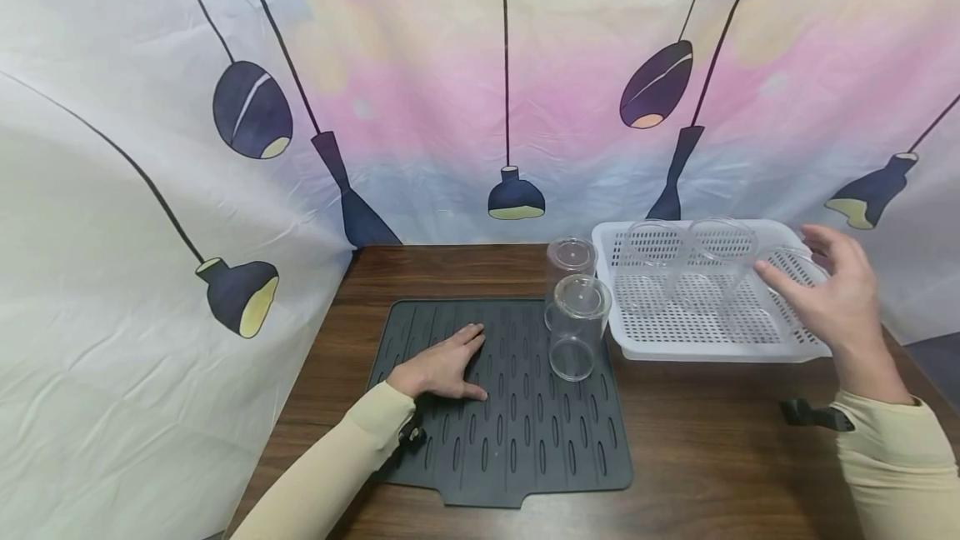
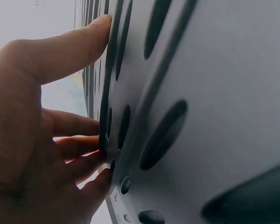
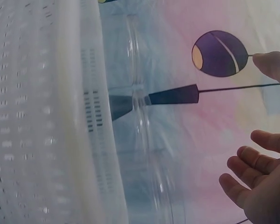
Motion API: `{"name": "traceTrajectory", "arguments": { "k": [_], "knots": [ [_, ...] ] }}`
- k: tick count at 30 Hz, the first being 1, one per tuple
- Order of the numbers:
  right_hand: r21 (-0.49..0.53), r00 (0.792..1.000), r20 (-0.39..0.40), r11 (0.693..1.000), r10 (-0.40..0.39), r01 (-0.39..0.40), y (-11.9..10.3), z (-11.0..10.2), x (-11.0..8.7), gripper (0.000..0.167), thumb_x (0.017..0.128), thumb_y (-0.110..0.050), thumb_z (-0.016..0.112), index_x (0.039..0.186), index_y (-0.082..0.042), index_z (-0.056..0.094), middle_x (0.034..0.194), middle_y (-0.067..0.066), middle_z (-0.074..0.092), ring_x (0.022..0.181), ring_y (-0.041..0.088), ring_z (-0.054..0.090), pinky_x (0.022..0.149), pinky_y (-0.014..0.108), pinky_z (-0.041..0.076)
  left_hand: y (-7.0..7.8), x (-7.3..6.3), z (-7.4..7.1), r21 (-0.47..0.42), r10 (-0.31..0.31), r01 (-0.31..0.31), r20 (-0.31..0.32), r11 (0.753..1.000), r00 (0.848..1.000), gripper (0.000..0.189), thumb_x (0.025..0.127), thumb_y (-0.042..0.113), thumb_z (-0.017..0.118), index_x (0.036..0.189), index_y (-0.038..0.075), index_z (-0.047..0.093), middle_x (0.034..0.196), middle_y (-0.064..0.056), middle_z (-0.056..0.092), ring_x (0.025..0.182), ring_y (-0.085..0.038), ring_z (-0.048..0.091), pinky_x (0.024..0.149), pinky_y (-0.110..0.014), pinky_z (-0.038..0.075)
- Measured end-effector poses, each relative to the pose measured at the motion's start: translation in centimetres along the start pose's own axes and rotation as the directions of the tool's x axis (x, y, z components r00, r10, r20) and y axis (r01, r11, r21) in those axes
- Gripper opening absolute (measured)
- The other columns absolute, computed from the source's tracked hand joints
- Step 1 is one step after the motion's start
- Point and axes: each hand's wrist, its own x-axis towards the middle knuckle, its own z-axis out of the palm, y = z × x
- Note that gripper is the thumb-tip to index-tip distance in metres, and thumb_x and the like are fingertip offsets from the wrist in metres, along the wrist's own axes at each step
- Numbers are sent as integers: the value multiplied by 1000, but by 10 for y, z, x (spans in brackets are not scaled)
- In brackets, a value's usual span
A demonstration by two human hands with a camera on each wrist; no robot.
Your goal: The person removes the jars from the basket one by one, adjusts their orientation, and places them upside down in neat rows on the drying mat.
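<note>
My left hand rests on the dark grey drying mat, fingers and thumb spread. In the left wrist view its fingertips touch the slotted surface. On the mat's right side stand two clear glasses, upside down: a front glass and a back glass. My right hand hovers over the right end of a white perforated basket, thumb and fingers apart around the rim of a clear glass in this view. The right wrist view shows the fingers apart from any glass.
Two more clear glasses, one at the left and one in the middle, stand in the basket. Under everything lies a brown wooden table. A cloth backdrop with printed lamps hangs behind it.
</note>
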Motion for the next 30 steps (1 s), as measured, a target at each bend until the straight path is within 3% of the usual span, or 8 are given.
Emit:
{"name": "traceTrajectory", "arguments": {
  "k": [5, 10, 13, 21, 30],
  "knots": [
    [-14, 999, -1, 999, 32, -32, 7, -3, 0, 76, 83, -28, 77, 147, -6, 42, 141, 22, 44, 128, 34, 41, 109, 18, 32, 0, 0, 0, -4, -3, 3, 2, 1000, 1000, 100, 79, 57, 74, 152, 2, 32, 163, -10, 18, 150, -27, 18, 115, -44, 31],
    [-40, 998, 6, 997, 69, -69, 11, -4, 2, 79, 84, -31, 75, 149, -6, 38, 144, 25, 41, 129, 42, 41, 114, 48, 31, 0, 0, 0, -8, 5, -5, 2, 1000, 1000, 100, 79, 56, 74, 152, 2, 32, 163, -11, 18, 150, -27, 18, 115, -45, 31],
    [-48, 997, 3, 996, 76, -76, 13, -4, 3, 80, 84, -31, 75, 150, -5, 37, 146, 26, 39, 129, 48, 40, 111, 57, 28, 0, 1, 0, -5, 10, -10, 0, 1000, 1000, 100, 79, 57, 74, 152, 2, 31, 163, -12, 17, 150, -28, 18, 115, -45, 31],
    [-78, 994, 6, 991, 106, -106, 18, -6, 3, 84, 84, -33, 74, 151, -4, 33, 148, 28, 35, 128, 53, 39, 105, 65, 30, 0, 0, -2, -11, 7, -7, -1, 1000, 1000, 100, 80, 56, 74, 152, 2, 31, 163, -11, 17, 150, -27, 17, 116, -44, 31],
    [-107, 986, 1, 981, 164, -163, 26, -5, 1, 87, 83, -36, 74, 153, -6, 31, 151, 27, 31, 129, 54, 40, 103, 65, 32, 1, 0, 0, -19, 0, 0, 2, 1000, 1000, 100, 80, 56, 74, 152, 2, 31, 163, -11, 17, 150, -26, 17, 116, -45, 30]
  ]
}}
